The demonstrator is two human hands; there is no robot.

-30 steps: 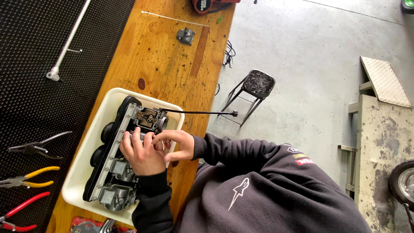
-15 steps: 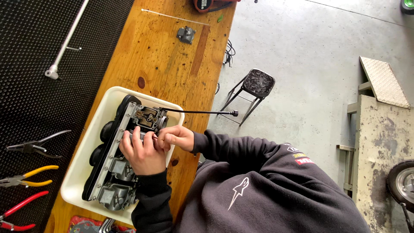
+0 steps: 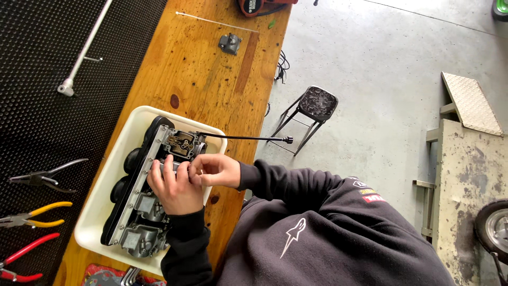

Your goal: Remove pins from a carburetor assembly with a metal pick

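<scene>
A bank of grey metal carburettors (image 3: 142, 212) lies in a cream plastic tray (image 3: 100, 201) on the wooden bench. My left hand (image 3: 174, 191) lies over the middle of the bank, fingers curled around one carburettor body. My right hand (image 3: 216, 170) is beside it, fingertips pinched together on a small part of that same carburettor, touching the left thumb. What the fingertips hold is hidden. A thin black cable (image 3: 243, 139) runs from the top carburettor out past the bench edge.
Pliers with grey (image 3: 42, 177), yellow (image 3: 37, 216) and red (image 3: 24, 259) handles lie on a black mat to the left. A white rod (image 3: 84, 47) and a small metal part (image 3: 230, 43) are farther up. A black stool (image 3: 312, 106) stands on the concrete floor.
My right hand has closed in on the left hand over the carburettor, its fingers now pinched. My left hand has barely shifted. The tray and tools have not moved.
</scene>
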